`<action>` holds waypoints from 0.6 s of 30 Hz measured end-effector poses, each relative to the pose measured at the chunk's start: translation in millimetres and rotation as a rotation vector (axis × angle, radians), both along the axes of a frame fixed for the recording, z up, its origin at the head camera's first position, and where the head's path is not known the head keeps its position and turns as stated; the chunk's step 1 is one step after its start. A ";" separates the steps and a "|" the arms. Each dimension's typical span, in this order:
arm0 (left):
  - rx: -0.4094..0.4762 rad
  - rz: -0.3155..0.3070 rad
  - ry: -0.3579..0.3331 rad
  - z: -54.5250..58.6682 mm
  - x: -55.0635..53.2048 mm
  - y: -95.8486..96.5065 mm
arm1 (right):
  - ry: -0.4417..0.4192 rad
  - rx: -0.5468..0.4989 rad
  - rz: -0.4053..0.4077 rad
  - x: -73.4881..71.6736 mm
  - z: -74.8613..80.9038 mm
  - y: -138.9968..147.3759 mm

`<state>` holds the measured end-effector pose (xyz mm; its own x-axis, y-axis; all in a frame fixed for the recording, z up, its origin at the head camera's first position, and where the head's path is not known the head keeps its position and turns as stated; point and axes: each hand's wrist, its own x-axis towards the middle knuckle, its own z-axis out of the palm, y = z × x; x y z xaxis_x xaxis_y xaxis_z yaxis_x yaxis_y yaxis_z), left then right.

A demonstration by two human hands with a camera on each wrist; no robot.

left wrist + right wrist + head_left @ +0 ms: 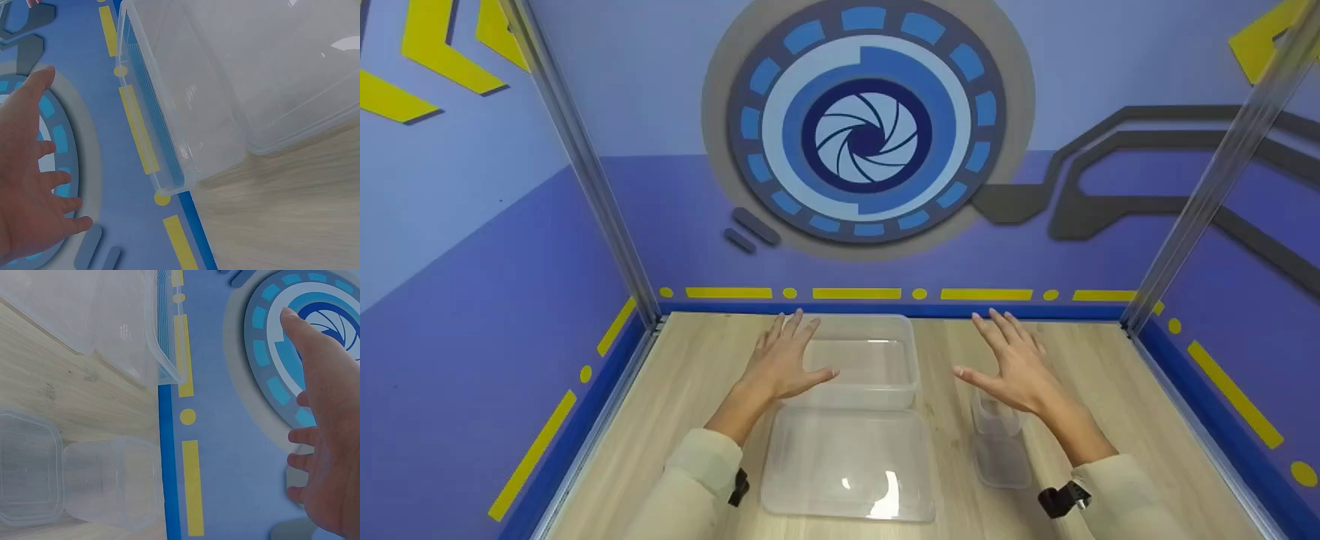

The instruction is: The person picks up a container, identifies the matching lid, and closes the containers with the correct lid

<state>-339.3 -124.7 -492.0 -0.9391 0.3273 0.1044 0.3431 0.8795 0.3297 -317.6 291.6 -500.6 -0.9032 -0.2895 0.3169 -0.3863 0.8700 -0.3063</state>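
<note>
Your left grip was found released, fingers spread, raised over the left part of the large clear box. Your right grip was likewise released, raised over the small clear container. Both wrist views showed your fingers apart from the plastic. The large clear box stood open-topped at the back of the counter, near the wall, with the large lid flat just in front. The small clear container stood to the right, partly covered by your right grip in the head view, its small lid flat just in front. Whether either lid touched the piece behind it could not be determined.

In my judgement, your position called for a level, unhurried approach, thumbs clear of the rims. The plastic looked light and liable to slide, so you did best to take opposite sides evenly, without squeezing. Glare on the large lid made its edges worth checking first.
</note>
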 end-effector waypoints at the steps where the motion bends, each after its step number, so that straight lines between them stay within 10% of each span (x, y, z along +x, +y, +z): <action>1: 0.006 -0.003 0.001 0.8 0.1 -1.3 | 0.001 -0.003 0.001 0.0 0.8 -0.8; 18: -0.013 -0.026 0.052 3.0 7.4 -27.0 | -0.034 -0.056 0.047 8.0 -0.7 -14.1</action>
